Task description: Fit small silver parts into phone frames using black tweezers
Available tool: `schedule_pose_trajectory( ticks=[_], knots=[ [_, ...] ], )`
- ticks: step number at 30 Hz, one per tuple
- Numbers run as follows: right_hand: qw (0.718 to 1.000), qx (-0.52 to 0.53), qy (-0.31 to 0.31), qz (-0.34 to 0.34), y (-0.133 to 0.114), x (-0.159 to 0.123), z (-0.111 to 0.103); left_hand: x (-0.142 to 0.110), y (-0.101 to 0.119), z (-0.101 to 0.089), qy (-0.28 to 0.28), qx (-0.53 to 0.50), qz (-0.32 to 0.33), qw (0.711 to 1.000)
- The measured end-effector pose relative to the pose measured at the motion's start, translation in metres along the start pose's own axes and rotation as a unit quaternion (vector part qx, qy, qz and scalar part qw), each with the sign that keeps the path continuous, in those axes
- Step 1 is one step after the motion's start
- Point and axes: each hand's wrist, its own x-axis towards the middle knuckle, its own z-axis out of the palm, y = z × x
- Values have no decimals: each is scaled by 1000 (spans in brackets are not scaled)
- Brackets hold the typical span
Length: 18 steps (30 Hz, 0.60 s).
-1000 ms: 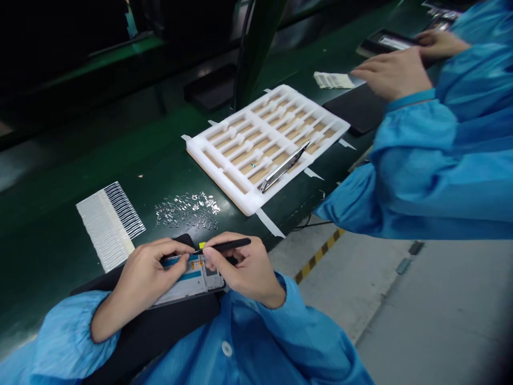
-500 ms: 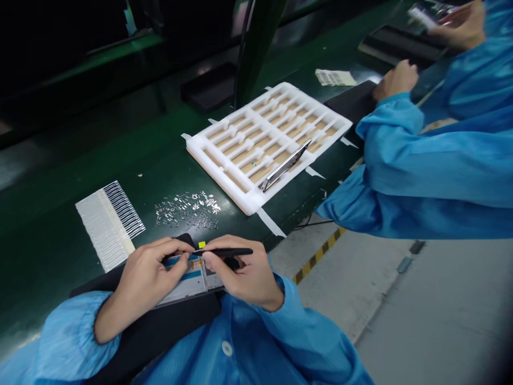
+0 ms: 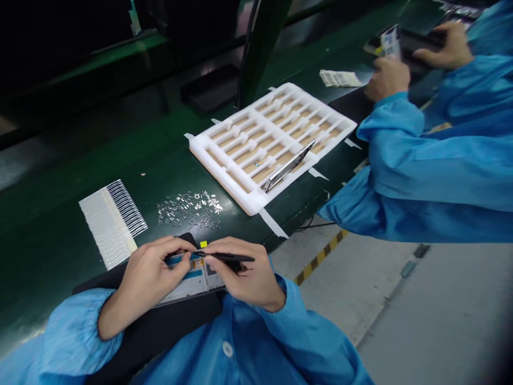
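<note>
An open phone frame [image 3: 185, 287] with a silvery inside, blue strips and an orange flex piece lies on a black pad [image 3: 176, 327] close to my body. My left hand [image 3: 154, 272] rests over its left part, thumb and fingers closed at the far edge. Black tweezers [image 3: 230, 257] are pinched in my right hand [image 3: 245, 275]. Their tip points left and reaches the frame's far edge beside my left fingertips; whether anything is in the tip is too small to tell. A yellow tab [image 3: 203, 244] shows just beyond the frame.
Small metal pieces [image 3: 190, 209] are scattered on the green table [image 3: 168, 160]. Left of them lies a sheet with strips [image 3: 105, 227]. A white foam tray [image 3: 252, 202] holds a slanted phone housing [image 3: 289, 167]. At right, a co-worker's hands [image 3: 388, 79] handle a small device.
My hands and the tweezers stay nearly in place over the phone frame. The co-worker's hands have shifted, and one now holds a device upright. The view has moved slightly.
</note>
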Motion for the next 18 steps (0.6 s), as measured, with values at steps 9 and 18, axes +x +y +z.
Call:
schedule_pose_trajectory(
  ticks=[9,18],
  knots=[
    [991,-57,-53,-108,7,-7,0,-2,-4,1,-10,25,13,1000],
    [995,-52,-28,-86,3,-9,3,-5,-4,-14,-53,22,45,997]
  ],
)
